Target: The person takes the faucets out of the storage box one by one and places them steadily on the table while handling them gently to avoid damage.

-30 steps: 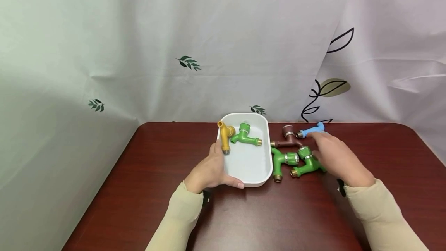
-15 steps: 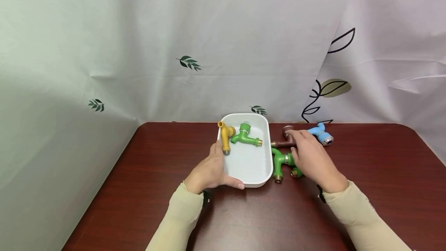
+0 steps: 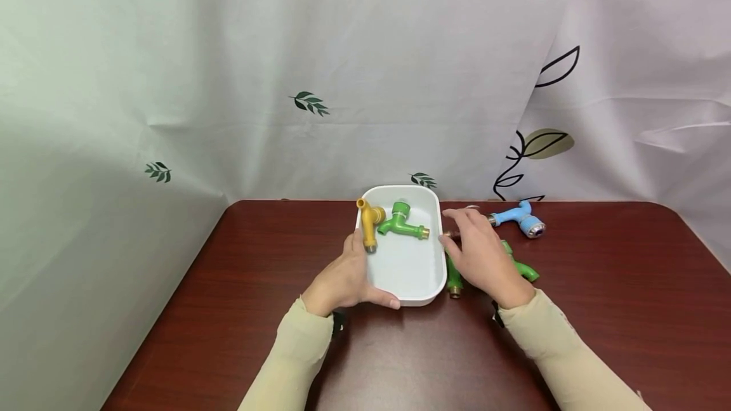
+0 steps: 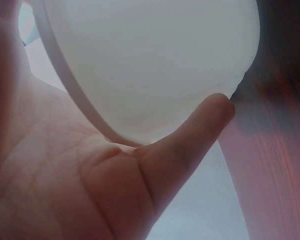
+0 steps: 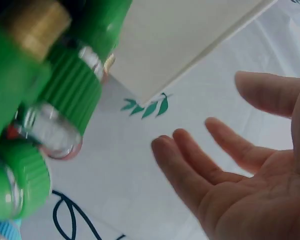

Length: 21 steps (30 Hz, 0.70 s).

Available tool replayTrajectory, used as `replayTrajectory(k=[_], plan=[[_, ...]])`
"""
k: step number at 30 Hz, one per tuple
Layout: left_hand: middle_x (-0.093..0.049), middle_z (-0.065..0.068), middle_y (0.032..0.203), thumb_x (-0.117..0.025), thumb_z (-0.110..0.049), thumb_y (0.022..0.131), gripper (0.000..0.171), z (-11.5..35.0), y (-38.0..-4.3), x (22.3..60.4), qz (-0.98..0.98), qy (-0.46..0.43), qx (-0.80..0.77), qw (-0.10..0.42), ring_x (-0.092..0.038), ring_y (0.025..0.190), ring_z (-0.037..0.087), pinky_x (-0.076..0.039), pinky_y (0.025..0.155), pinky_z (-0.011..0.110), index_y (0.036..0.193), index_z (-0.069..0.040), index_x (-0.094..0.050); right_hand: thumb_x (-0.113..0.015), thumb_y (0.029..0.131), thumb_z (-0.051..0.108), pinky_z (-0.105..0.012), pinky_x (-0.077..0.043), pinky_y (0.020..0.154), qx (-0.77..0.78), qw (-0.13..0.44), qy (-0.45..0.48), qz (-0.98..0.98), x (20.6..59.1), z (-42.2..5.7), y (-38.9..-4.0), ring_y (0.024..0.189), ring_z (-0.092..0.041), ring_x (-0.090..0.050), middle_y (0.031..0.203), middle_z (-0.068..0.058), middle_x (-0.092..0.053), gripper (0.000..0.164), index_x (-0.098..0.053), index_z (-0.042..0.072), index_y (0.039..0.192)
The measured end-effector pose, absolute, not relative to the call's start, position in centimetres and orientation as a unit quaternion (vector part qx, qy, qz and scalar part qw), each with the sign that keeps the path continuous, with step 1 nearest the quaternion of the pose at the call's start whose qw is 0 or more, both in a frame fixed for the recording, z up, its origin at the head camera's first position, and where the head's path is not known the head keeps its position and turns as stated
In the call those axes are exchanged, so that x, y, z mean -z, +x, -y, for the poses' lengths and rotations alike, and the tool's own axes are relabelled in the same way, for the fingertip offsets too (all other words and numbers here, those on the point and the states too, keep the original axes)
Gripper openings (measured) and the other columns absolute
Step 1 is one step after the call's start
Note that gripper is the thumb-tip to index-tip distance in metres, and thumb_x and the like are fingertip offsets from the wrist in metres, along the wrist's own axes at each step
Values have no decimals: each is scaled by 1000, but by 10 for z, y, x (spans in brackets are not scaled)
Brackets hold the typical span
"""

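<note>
My left hand (image 3: 342, 278) holds a white tray (image 3: 408, 274) by its near left corner, fingers along the left side and thumb against the near wall. Inside the tray lies a green tap (image 3: 402, 227); a yellow tap (image 3: 368, 224) leans over its left rim. My right hand (image 3: 482, 255) hovers by the tray's right rim, fingers spread and holding nothing in the right wrist view. Beneath it, two green taps, one ending in a brass thread (image 3: 454, 292), the other showing its spout (image 3: 526, 271), are partly covered. A brown tap is mostly hidden.
A blue tap (image 3: 521, 215) lies near the table's back edge, right of the tray. The dark red wooden table (image 3: 257, 259) meets a white, leaf-printed sheet (image 3: 320, 151) behind it and on the left.
My right hand has moved left from beside the blue tap, across the brown and green taps, to the tray's right rim. The left hand, tray and taps stay in place.
</note>
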State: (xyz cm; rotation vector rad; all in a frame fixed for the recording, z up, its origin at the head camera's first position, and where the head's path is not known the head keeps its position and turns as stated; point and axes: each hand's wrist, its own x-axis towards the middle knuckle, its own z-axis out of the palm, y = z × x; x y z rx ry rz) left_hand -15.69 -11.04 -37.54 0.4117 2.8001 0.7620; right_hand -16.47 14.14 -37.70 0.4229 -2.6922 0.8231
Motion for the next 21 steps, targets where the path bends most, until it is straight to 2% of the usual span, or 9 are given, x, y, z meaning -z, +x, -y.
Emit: replayTrajectory(k=[5,12,17,21], plan=[[-35,23,143,-96,-55,54,148,110,-157,375,-951,141,-254,106,-61,103,29,-52,91,38,155,6,-6,-71,94,14,-55,-42,101,-294,133,190,927,380,-128,-172,123,-40,-50,133,-24,-54,46,-56,-3,134],[-35,23,144,-97,-54,54,150,111,-156,375,-949,145,-259,102,-61,102,30,-51,91,39,157,4,-4,-74,91,13,-51,-43,103,-287,125,248,917,388,-111,-180,124,-38,-51,131,-20,-57,47,-59,-2,133],[-35,23,143,-96,-54,55,151,111,-157,375,-948,148,-262,100,-61,101,29,-51,91,39,157,4,-2,-73,92,13,-51,-44,103,-250,117,262,925,395,-103,-185,126,-37,-52,134,-21,-56,46,-59,-1,134],[-35,24,141,-96,-54,55,149,111,-157,375,-948,154,-261,98,-61,101,28,-51,91,38,156,5,-4,-72,93,15,-53,-43,104,-207,87,263,938,397,-98,-187,132,-36,-48,141,-22,-51,48,-58,3,137]])
